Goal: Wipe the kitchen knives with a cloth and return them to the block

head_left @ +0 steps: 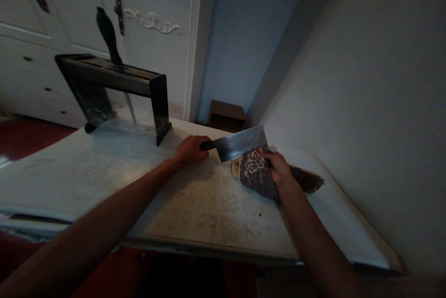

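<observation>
My left hand point(190, 151) is closed around the black handle of a cleaver point(240, 144). Its wide metal blade points to the right, edge side towards the table. At the blade's lower right, my right hand point(278, 166) grips a dark brown patterned cloth point(257, 175) with a pale design and a yellowish edge. The cloth's top meets the lower part of the blade; whether it wraps round the edge I cannot tell. More of the brown fabric trails out to the right, beyond my wrist.
A black knife stand point(111, 75) with clear panels is at the table's back left, a black-handled rod point(108, 33) upright in it. The pale table point(209, 209) borders a wall on the right. Behind are a white cabinet point(156, 56) and a small brown box-like unit point(227, 114).
</observation>
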`<state>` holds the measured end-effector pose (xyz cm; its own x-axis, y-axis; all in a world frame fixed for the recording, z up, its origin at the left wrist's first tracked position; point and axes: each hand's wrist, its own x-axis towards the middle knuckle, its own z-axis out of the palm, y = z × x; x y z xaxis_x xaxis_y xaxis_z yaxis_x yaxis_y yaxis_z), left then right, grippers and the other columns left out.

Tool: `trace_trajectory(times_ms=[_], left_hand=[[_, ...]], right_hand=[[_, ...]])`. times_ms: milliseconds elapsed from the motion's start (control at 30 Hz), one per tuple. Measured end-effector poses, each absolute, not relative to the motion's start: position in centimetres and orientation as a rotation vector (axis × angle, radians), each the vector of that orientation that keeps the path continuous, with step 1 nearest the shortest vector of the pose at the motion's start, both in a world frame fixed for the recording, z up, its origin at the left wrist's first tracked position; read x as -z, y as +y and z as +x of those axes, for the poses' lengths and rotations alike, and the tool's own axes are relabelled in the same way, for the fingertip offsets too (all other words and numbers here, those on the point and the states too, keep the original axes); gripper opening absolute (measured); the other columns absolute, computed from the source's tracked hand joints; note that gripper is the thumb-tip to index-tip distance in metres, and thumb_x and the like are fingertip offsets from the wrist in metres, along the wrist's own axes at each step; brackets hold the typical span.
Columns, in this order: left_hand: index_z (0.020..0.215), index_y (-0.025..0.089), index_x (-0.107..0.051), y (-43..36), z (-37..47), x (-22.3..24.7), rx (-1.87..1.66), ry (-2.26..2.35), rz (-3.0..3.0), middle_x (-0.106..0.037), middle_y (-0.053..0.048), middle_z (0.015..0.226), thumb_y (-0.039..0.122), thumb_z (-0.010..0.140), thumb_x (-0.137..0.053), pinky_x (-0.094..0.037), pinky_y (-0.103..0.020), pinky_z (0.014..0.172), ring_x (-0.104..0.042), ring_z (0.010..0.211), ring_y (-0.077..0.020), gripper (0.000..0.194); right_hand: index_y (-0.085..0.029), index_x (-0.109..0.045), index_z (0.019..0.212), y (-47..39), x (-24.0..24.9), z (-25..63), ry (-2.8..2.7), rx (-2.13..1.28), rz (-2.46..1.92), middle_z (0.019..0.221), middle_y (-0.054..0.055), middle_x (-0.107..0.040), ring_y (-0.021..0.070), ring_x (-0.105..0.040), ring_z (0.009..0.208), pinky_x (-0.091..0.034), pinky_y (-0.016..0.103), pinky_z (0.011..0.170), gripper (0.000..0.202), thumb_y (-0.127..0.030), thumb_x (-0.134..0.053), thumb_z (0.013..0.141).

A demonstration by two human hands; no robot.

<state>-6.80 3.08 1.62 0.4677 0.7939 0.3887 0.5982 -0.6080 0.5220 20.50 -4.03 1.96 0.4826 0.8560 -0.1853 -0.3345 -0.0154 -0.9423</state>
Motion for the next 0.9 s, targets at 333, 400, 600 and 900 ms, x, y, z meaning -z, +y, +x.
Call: trace_trajectory(times_ms=[333,400,600,900], left_hand=[[0.092,0.019,-0.070,3.0,-7.0,-1.9,-0.799,1.306,2.456,-0.070,-0.006,0.083,0.018,0.061,-0.053,-0.044,-0.030,0.070,-0.063,0.080,-0.0226,0.035],[0.092,0.019,-0.071,3.0,-7.0,-1.9,-0.815,1.345,2.418,-0.071,-0.006,0.085,0.019,0.061,-0.053,-0.044,-0.030,0.070,-0.063,0.081,-0.0230,0.036],[0.094,0.018,-0.072,2.9,-6.7,-1.6,-0.905,1.423,2.239,-0.070,-0.006,0.084,0.021,0.061,-0.056,-0.045,-0.029,0.071,-0.063,0.081,-0.0223,0.037],[0.083,0.017,-0.070,2.5,-5.8,-1.4,-0.932,1.402,2.007,-0.067,-0.002,0.074,0.018,0.058,-0.058,-0.042,-0.025,0.059,-0.060,0.071,-0.0176,0.028]], right_hand=[[-0.018,-0.063,0.074,-2.8,-1.0,24.6,-0.327,-0.526,-1.173,0.068,-0.008,-0.065,0.0075,-0.060,0.062,-0.052,0.020,0.065,0.025,-0.003,-0.068,0.055],[-0.018,-0.061,0.075,-2.8,-0.8,25.9,-0.241,-0.472,-1.157,0.069,-0.008,-0.064,0.0076,-0.060,0.061,-0.053,0.021,0.064,0.022,-0.004,-0.067,0.059],[-0.018,-0.057,0.073,-2.7,0.6,28.1,-0.136,-0.458,-1.150,0.067,-0.005,-0.063,0.0119,-0.061,0.061,-0.056,0.029,0.064,0.014,-0.011,-0.065,0.065],[-0.021,-0.063,0.081,-2.9,-0.6,26.7,-0.325,-0.625,-0.999,0.079,-0.002,-0.070,0.0189,-0.067,0.079,-0.057,0.038,0.079,0.019,-0.031,-0.066,0.065]])
